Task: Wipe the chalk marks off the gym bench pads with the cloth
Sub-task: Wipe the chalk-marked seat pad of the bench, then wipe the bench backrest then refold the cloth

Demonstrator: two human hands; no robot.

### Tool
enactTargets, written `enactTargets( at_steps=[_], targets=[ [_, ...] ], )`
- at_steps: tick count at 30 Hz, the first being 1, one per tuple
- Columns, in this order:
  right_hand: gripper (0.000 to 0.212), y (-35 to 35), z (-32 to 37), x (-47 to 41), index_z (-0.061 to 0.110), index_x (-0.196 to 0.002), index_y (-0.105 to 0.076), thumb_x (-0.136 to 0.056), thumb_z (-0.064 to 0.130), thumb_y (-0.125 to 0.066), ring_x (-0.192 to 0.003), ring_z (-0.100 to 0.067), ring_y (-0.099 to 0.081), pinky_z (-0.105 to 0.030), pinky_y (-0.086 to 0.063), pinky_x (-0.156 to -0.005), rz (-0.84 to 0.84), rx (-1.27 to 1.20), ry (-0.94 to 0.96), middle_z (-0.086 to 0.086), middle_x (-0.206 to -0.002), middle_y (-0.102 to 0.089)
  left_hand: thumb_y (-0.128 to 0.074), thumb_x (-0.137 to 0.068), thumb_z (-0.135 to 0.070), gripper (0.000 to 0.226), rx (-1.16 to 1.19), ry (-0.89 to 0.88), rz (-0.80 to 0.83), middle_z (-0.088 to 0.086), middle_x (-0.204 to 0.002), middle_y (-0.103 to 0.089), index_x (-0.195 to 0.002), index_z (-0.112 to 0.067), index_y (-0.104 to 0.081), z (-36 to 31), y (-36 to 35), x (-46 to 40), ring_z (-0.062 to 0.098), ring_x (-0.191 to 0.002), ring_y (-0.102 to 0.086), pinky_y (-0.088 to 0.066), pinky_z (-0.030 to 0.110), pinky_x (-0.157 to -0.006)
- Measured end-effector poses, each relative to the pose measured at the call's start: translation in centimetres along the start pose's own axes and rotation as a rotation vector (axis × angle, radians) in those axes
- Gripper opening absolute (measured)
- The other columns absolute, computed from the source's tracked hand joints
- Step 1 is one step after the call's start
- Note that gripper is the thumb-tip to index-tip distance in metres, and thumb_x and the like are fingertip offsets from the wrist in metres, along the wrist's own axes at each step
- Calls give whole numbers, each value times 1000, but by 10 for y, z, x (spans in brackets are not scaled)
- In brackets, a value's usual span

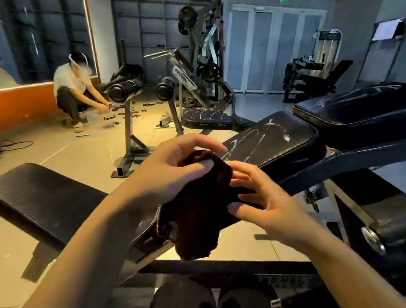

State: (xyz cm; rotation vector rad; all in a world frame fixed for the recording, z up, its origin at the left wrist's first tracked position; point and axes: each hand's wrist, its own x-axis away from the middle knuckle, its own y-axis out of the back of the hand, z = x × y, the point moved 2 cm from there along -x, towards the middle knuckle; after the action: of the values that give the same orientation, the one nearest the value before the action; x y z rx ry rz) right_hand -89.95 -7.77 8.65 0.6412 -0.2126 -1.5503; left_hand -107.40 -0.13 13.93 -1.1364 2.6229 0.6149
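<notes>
A dark reddish-brown cloth (pixel 196 207) hangs in the air above the gap between two black bench pads. My left hand (pixel 172 168) grips its top edge, thumb and fingers curled over it. My right hand (pixel 257 198) pinches the cloth's right side with its fingertips. The left pad (pixel 41 200) shows no clear white marks. The middle pad (pixel 273 138) carries white chalk streaks and smudges. A further pad (pixel 362 105) at the right has faint white streaks too.
A steel bench frame (pixel 376 210) runs below and right of my hands. Another marked pad (pixel 207 118) and weight machines (pixel 200 70) stand behind. A person (pixel 75 90) crouches on the tiled floor at the back left among small parts. Cables (pixel 3 148) lie at left.
</notes>
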Motion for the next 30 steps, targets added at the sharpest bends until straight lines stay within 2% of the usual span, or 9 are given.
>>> enactTargets(
  at_steps=[2,4,6,8,11,17,20,24,30],
  targets=[
    [36,1,-13,2,40,-120,-58,-93,17,-64,-115,2,-56,-13,-46,-84,140,-85,-106,22,-117,-64,-57,-91,-11,21,-55,-122,53,-16,-105,-67,-102,-26,-67,-15,-5,-6,3,-105,-61,-50,18,-82],
    [24,6,-23,9,23,-116,-65,-92,22,-66,-113,-6,-61,-20,-49,-89,144,-117,-123,10,-117,-68,-57,-88,-10,24,-79,-209,55,-14,-108,-67,-104,-24,-66,-22,-5,-9,5,-110,-59,-47,15,-86],
    [39,11,-30,18,0,-118,-58,-87,20,-68,-110,-17,-63,-33,-50,-96,168,-233,-142,-7,-114,-67,-58,-86,-10,23,-78,-233,24,-14,-107,-67,-103,-24,-67,-20,-4,-12,5,-110,-59,-46,14,-87],
    [43,14,-34,26,-11,-114,-48,-84,13,-66,-98,-20,-62,-33,-51,-90,212,-318,-165,-12,-102,-63,-57,-83,-13,24,-64,-237,-4,-15,-105,-68,-102,-24,-67,-13,-5,-14,4,-106,-61,-47,14,-84],
    [34,17,-41,34,-2,-106,-49,-83,11,-70,-90,-19,-62,-35,-52,-83,217,-294,-181,-7,-93,-63,-63,-84,-14,23,-26,-224,-35,-12,-105,-68,-103,-27,-66,-4,-6,-15,8,-104,-63,-49,16,-82],
    [17,21,-56,36,29,-101,-64,-90,16,-67,-92,-13,-67,-32,-58,-77,168,94,-245,3,-97,-69,-59,-77,-15,27,35,-191,-134,-3,-97,-69,-101,-25,-67,5,-3,-6,12,-94,-65,-50,15,-73],
    [22,19,-56,34,27,-110,-67,-90,18,-68,-89,-10,-67,-27,-55,-77,213,104,-240,1,-98,-70,-59,-82,-9,26,17,-189,-181,-5,-97,-69,-100,-26,-67,9,-4,-3,14,-99,-63,-51,18,-76],
    [8,27,-54,36,13,-94,-71,-86,16,-71,-81,-8,-66,-23,-52,-74,170,36,-253,0,-87,-70,-57,-87,-3,29,-8,-174,-232,6,-107,-68,-104,-26,-66,14,4,0,23,-108,-63,-51,42,-95],
    [6,35,-52,38,21,-90,-70,-86,17,-72,-67,0,-58,-18,-48,-65,84,182,-266,10,-80,-65,-58,-85,-11,30,8,-119,-295,8,-113,-66,-108,-27,-66,26,17,10,28,-111,-61,-46,53,-100]
  ],
)
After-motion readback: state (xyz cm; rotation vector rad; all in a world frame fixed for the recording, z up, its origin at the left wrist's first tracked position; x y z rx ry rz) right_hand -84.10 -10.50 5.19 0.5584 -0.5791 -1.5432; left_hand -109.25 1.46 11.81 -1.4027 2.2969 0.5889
